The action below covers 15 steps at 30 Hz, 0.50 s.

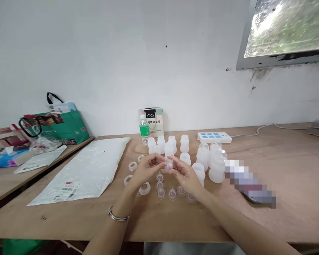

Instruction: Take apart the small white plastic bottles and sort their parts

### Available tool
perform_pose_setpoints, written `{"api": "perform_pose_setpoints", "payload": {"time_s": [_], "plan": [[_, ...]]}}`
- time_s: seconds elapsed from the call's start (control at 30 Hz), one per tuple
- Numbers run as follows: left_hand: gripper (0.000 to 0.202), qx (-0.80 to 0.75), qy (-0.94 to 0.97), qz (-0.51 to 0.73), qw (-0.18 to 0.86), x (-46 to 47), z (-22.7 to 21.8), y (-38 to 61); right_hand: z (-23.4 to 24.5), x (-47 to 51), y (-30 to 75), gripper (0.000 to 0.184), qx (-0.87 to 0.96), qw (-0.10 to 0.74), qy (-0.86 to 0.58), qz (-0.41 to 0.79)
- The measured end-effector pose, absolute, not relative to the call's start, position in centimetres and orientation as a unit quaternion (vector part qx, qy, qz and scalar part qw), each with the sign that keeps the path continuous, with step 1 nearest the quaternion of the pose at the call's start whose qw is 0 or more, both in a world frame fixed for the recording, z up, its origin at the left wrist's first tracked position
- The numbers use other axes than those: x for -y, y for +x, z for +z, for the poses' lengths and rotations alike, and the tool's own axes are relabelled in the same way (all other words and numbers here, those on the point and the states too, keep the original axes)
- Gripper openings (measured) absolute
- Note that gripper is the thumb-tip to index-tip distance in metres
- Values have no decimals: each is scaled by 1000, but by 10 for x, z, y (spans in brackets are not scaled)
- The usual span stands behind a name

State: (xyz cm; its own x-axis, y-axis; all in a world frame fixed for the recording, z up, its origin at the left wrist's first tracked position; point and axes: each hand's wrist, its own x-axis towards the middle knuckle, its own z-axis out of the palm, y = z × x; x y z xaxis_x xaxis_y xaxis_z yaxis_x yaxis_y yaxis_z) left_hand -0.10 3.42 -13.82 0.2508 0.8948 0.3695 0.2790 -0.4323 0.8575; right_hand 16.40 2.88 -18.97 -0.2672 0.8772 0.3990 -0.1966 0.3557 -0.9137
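Lying nearest on the counter [175,219], clear teats [172,193] sit before the left hand [150,165] and right hand [183,173], both pinching a ribbed clear ring [169,165] between them; white bottles [184,143] stand beyond, then a paper bag [158,126].

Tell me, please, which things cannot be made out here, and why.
In the head view:
Clear ridged piece: ends partly covered by the left hand and right hand.
Label on the white parcel: print too small.
Object at right: masked by pixel blocks.
Window: cut off by top and right edges.
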Motion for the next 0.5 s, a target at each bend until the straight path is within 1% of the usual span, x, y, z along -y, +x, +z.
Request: {"api": "perform_pose_setpoints", "payload": {"time_s": [0.1, 0.2, 0.3, 0.4, 0.43, 0.5], "plan": [[24, -409, 677, 460, 403, -36, -139, -3, -194, -29, 164, 43, 643, 528, -285, 475], [24, -406, 676, 421, 447, -38, -142, -6, -201, -30, 165, 43, 680, 513, -277, 444], [23, -419, 662, 421, 457, -38, -145, -8, -204, -28, 166, 42, 730, 511, -272, 362], [26, -420, 645, 432, 470, -36, -149, -6, -201, -25, 168, 41, 767, 513, -270, 274], [27, -414, 643, 436, 474, -36, -149, -6, -200, -24, 167, 40, 770, 515, -268, 266], [27, -404, 644, 449, 469, -37, -150, -6, -198, -24, 166, 42, 748, 524, -272, 303]]}}
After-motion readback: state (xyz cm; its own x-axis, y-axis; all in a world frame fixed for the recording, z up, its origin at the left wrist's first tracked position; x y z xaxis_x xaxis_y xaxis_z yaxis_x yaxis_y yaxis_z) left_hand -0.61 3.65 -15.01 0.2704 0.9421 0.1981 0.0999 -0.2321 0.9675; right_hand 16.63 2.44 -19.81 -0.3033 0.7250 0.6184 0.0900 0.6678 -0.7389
